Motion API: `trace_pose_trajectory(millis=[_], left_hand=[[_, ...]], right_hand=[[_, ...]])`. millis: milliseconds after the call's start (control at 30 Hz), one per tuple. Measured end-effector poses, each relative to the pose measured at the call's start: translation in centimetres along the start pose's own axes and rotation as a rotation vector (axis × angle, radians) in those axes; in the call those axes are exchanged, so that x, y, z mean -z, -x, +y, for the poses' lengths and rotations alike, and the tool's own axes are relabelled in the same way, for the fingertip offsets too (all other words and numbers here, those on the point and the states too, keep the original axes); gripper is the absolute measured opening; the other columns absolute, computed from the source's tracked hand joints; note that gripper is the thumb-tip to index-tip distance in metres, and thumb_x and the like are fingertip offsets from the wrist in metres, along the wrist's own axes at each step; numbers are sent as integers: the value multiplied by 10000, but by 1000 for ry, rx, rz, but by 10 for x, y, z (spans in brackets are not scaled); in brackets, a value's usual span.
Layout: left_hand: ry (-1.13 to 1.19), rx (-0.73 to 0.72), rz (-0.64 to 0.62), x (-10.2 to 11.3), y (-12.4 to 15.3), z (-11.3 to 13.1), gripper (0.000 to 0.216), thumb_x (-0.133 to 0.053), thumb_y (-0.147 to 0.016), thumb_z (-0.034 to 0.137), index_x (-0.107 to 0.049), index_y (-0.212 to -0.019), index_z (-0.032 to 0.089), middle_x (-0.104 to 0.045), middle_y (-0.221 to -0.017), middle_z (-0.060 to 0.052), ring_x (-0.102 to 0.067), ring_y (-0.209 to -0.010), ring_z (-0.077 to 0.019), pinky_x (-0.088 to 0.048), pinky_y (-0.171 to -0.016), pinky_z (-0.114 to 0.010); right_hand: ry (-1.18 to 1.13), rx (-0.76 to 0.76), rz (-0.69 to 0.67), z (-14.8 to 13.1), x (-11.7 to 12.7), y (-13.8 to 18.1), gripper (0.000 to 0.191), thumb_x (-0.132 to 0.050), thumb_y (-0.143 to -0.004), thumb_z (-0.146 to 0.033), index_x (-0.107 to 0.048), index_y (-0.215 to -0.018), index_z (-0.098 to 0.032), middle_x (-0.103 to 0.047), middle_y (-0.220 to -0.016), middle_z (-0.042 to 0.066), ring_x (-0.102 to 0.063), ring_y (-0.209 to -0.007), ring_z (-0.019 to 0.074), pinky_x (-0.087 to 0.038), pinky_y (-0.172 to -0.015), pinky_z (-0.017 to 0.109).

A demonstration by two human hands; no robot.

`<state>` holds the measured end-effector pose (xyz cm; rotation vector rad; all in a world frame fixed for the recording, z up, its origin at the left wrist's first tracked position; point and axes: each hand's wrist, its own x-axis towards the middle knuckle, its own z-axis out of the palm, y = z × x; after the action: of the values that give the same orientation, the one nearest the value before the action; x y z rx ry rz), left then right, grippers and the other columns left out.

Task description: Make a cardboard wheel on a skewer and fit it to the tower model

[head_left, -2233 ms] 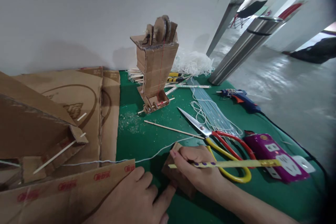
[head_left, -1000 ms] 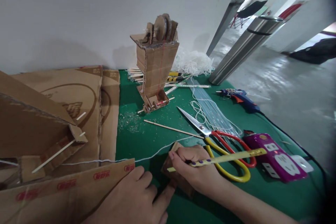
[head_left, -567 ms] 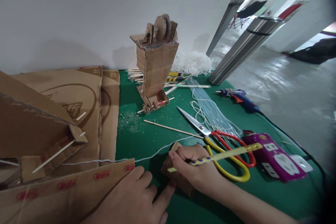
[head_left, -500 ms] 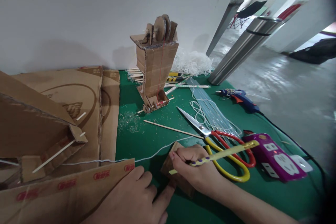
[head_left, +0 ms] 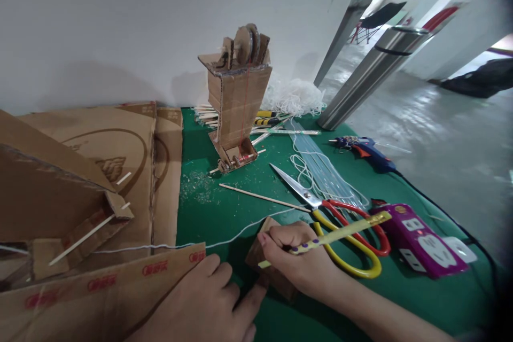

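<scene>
My right hand (head_left: 298, 259) is closed round a yellow pencil (head_left: 340, 233) with purple dots. Its tip rests on a small brown cardboard piece (head_left: 267, 272) lying on the green table (head_left: 216, 214). My left hand (head_left: 208, 304) lies beside that piece with its fingers curled, thumb touching the piece's near edge, palm on a cardboard strip with red print (head_left: 100, 288). A white string (head_left: 224, 239) runs from the cardboard on the left toward the small piece.
Red and yellow scissors (head_left: 332, 214) lie just behind my right hand, beside a purple power strip (head_left: 417, 240) and a blue glue gun (head_left: 366, 149). A cardboard tower model (head_left: 238, 99) stands at the back. Large cardboard sheets (head_left: 100, 160) cover the left. A wooden skewer (head_left: 260, 197) lies mid-table.
The pencil's far end has swung up and to the left, from near level to tilted, while its tip stays on the small piece. My left hand has hardly moved.
</scene>
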<state>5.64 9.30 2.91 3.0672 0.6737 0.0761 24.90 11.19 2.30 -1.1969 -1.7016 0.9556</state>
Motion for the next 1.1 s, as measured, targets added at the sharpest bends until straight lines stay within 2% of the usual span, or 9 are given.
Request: trace_pose_trajectory(millis=[267, 600, 800, 967, 1100], left_hand=[[3, 4, 27, 2, 0, -1, 409, -573, -882, 404, -560, -1215, 167, -695, -636, 4, -561, -581, -189, -290, -584, -351], [8, 2, 44, 0, -1, 0, 405, -555, -893, 406, -557, -1224, 173, -695, -640, 8, -556, -577, -190, -297, -591, -353], [12, 9, 10, 2, 0, 0, 403, -535, -909, 410, -551, -1238, 177, -700, -651, 9, -563, -586, -185, -304, -597, -357], [15, 4, 14, 2, -1, 0, 421, -559, -896, 399, -542, -1248, 169, -697, -648, 9, -562, -590, -183, -298, -595, -351], [7, 10, 40, 1, -1, 0, 402, -553, -894, 401, -556, -1223, 169, -686, -623, 7, -552, -576, -181, -287, -593, -349]], right_hand=[[79, 0, 35, 3, -1, -1, 453, -501, -877, -223, -263, -492, -209, -291, -446, -73, -241, -406, 60, -203, -371, 210], [107, 22, 58, 5, -1, 1, 450, -483, -895, -215, -257, -507, -216, -310, -429, -73, -269, -391, 62, -221, -376, 209], [123, 17, 78, 5, -1, 1, 443, -469, -907, -221, -251, -521, -213, -288, -453, -74, -243, -413, 65, -210, -377, 210], [114, 56, 56, 2, 0, -1, 441, -468, -886, -201, -233, -513, -215, -290, -444, -73, -254, -397, 59, -212, -373, 208], [104, 19, 75, 3, -1, 0, 431, -463, -900, -213, -256, -522, -217, -310, -444, -72, -264, -398, 61, -221, -369, 205]])
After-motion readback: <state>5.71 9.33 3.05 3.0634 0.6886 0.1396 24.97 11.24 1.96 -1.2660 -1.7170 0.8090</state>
